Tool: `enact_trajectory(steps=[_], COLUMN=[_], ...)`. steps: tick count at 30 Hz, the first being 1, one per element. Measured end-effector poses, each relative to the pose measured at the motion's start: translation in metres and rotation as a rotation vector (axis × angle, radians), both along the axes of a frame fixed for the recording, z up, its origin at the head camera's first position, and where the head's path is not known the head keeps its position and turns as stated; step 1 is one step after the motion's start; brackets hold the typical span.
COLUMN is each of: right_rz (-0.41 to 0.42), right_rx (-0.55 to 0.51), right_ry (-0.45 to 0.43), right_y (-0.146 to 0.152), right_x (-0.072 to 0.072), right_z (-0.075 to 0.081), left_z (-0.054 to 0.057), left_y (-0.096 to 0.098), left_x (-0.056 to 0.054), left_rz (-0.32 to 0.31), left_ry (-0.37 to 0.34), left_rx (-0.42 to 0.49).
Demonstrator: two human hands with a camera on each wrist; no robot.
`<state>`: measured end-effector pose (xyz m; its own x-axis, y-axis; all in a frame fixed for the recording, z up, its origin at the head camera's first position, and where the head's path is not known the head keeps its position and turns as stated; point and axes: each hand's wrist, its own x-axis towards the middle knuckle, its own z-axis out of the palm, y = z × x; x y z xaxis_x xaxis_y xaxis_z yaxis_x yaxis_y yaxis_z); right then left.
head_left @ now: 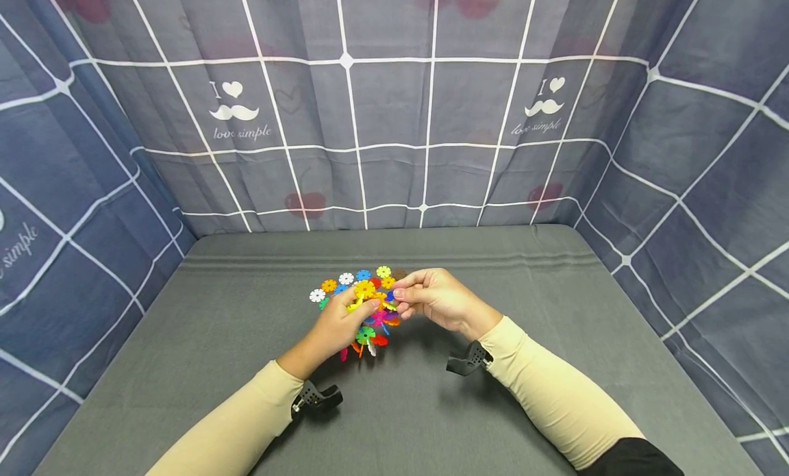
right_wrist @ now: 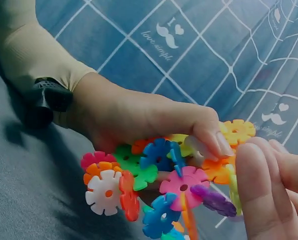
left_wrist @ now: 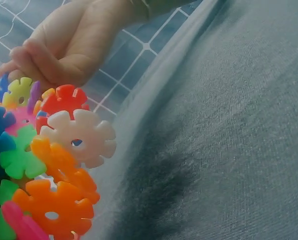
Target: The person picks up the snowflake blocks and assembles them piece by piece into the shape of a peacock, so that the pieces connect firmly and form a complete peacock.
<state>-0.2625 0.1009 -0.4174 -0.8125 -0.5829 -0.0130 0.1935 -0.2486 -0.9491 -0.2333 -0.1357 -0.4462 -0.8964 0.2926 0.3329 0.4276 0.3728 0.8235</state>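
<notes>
A bundle of linked plastic snowflake discs (head_left: 365, 289) in many colours is held up over the grey table. My left hand (head_left: 333, 329) grips it from the left, thumb over the front. My right hand (head_left: 445, 301) is at the bundle's right side, thumb and forefinger pinching a blue snowflake disc (head_left: 390, 296). From the left wrist, a white disc (left_wrist: 79, 135) and an orange disc (left_wrist: 54, 207) show on the underside, below the right hand's fingers. In the right wrist view, a pink disc (right_wrist: 184, 187) and a purple disc (right_wrist: 214, 200) stand out near the right fingertips.
The grey cloth-covered table (head_left: 203, 366) spreads around both hands. A grid-patterned curtain (head_left: 394, 106) encloses it at the back and sides. Black wrist straps (head_left: 317, 397) hang below both beige sleeves (head_left: 548, 387).
</notes>
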Motion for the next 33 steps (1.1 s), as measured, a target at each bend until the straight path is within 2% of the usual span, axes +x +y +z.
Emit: enact_trajectory(steps=[9,12,15,18,20,22,25,28,31,33], right_rz=[0.043,0.048,-0.015,-0.147,-0.232,-0.275,-0.252,-0.19,-0.173,-0.177], right_rx=[-0.008,0.031,0.108,0.237,0.387,0.553,0.801,0.945,1.017,1.057], right_ry=[0.008,0.03,0.085,0.207,0.347,0.502,0.717,0.877,0.951,0.961], right_y=[-0.002,0.0,0.005,0.012,0.015,0.017,0.013,0.002,-0.011,-0.018], right_x=[0.001,-0.004,-0.014,-0.027,-0.038,-0.049,-0.061,-0.07,-0.076,-0.078], right_z=[0.0,-0.001,-0.005,-0.013,-0.019,-0.027,-0.035,-0.043,-0.049,-0.051], left_z=[-0.003,-0.003,-0.005,-0.007,-0.009,-0.009,-0.01,-0.01,-0.013,-0.014], left_y=[-0.001,-0.002,-0.004,-0.005,-0.006,-0.007,-0.008,-0.008,-0.008,-0.008], left_x=[0.0,-0.003,-0.007,-0.011,-0.014,-0.016,-0.017,-0.018,-0.02,-0.02], left_rz=[0.009,0.001,0.02,0.065,0.101,0.118,0.105,0.09,0.101,0.111], left_ry=[0.008,-0.027,-0.094,-0.179,-0.237,-0.28,-0.319,-0.327,-0.308,-0.303], left_rx=[-0.002,0.023,0.087,0.205,0.289,0.351,0.4,0.411,0.404,0.39])
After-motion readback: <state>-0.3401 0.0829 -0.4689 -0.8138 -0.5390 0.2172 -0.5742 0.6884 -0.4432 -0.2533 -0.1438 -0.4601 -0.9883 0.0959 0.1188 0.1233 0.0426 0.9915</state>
